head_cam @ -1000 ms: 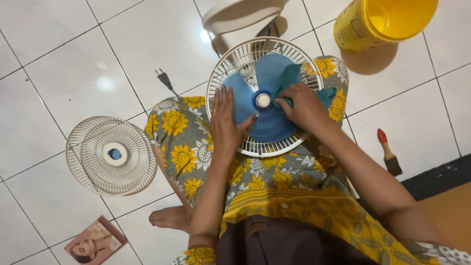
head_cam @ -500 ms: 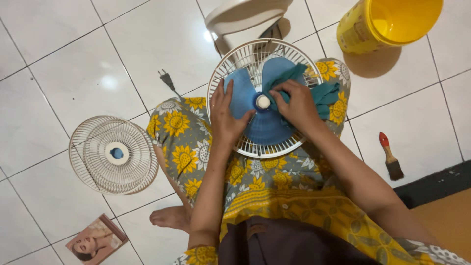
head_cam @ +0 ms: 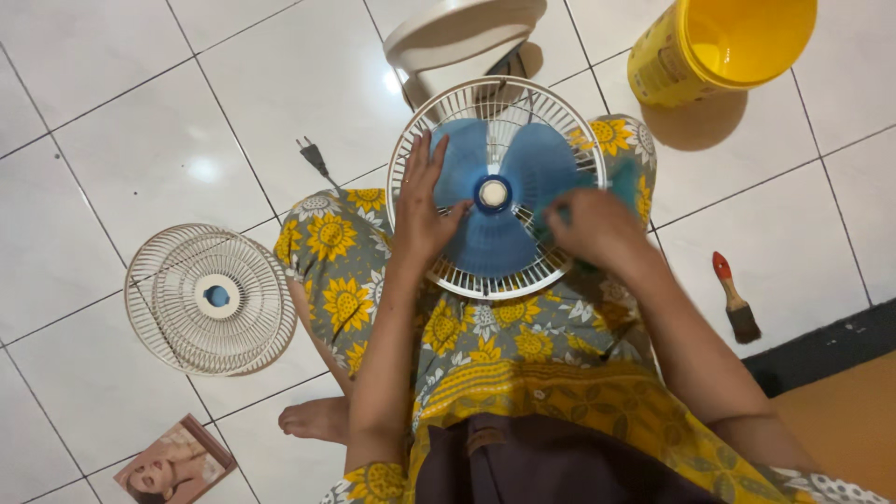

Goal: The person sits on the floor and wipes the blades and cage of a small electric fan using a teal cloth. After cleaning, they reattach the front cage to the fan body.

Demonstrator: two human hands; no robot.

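Three blue fan blades [head_cam: 485,219] sit inside the white rear grille [head_cam: 439,121] of a small fan, which rests tilted across the person's lap on a sunflower-print cloth [head_cam: 485,336]. The blades look like thin moulded plastic: light, springy at the tips and stiff only near the white hub cap [head_cam: 493,193], so I judge they would flex or crack if pressed hard at the edges. The wire grille gives the firmer hold, at its rim.

The left hand [head_cam: 422,210] lies flat, fingers spread and straight, on the left blade and the grille beside it, steadying without gripping. The right hand [head_cam: 597,229] is blurred; its fingers appear curled over a teal cloth [head_cam: 623,177], soft and limp, bunched at the right edge of the blades, though how tightly they hold it I cannot tell.

Behind the grille stands the fan's pale base [head_cam: 457,28] on the white tiled floor [head_cam: 140,112], with the black plug [head_cam: 313,154] lying near the knee. The detached front grille [head_cam: 210,299] lies flat well to the left, a printed booklet [head_cam: 173,462] below it. A yellow bucket [head_cam: 719,47] stands at the upper right, and a red-handled paintbrush [head_cam: 733,299] lies apart on the right.
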